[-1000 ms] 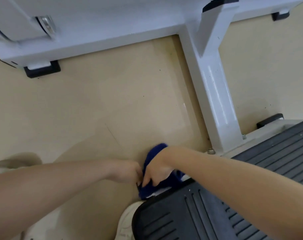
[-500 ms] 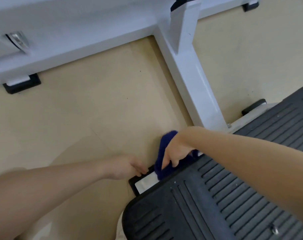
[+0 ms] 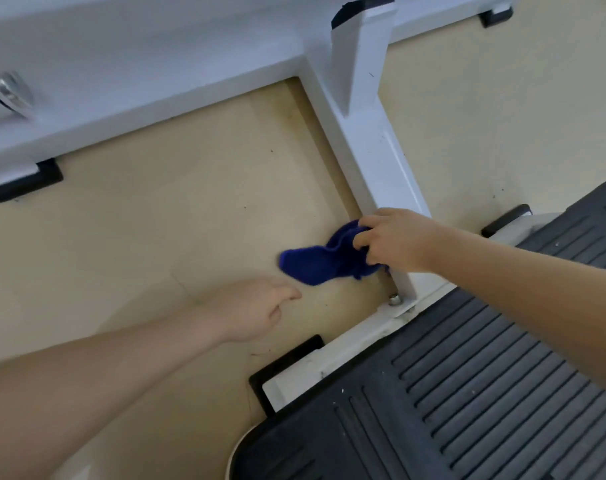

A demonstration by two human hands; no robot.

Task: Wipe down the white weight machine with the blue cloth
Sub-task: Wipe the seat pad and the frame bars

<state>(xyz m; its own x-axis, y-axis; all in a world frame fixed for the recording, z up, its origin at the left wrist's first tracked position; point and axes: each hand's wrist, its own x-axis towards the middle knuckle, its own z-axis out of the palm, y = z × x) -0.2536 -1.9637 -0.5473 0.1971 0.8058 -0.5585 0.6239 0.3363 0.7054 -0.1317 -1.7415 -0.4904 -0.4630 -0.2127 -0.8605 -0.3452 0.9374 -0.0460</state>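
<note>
Cloth: blue cloth (image 3: 320,263), bunched in the right hand (image 3: 396,242) at the foot of the white weight machine (image 3: 374,157), beside the low end of its floor rail; a loose tail of it trails left over the beige floor (image 3: 156,237).
Right grip: fingers curled round the cloth's right-hand part, so most of the fabric is gathered under the palm and only the tail hangs free.
Left grip: left hand (image 3: 251,313) holds nothing, fingers loosely curled, hovering just below and left of the cloth's tail, not touching it as far as I can tell.
Cloth handling: soft, limp and light by the look of it (it drapes and folds with no shape of its own); it should not slip out of a closed fist, but a trailing end could drag on the floor and pick up grit.
Where to hold: best taken as a wad in the palm with the tail folded in, so a flat pad of fabric meets the metal.
Machine handling: stiff painted steel, fixed in place on black rubber feet (image 3: 24,181); smooth and probably slick under the cloth, with a bolt (image 3: 395,299) and bracket edges near the black ribbed platform (image 3: 467,393) that could snag the fabric.
Stage: judged mid-wipe, with the long rail above not yet reached.
</note>
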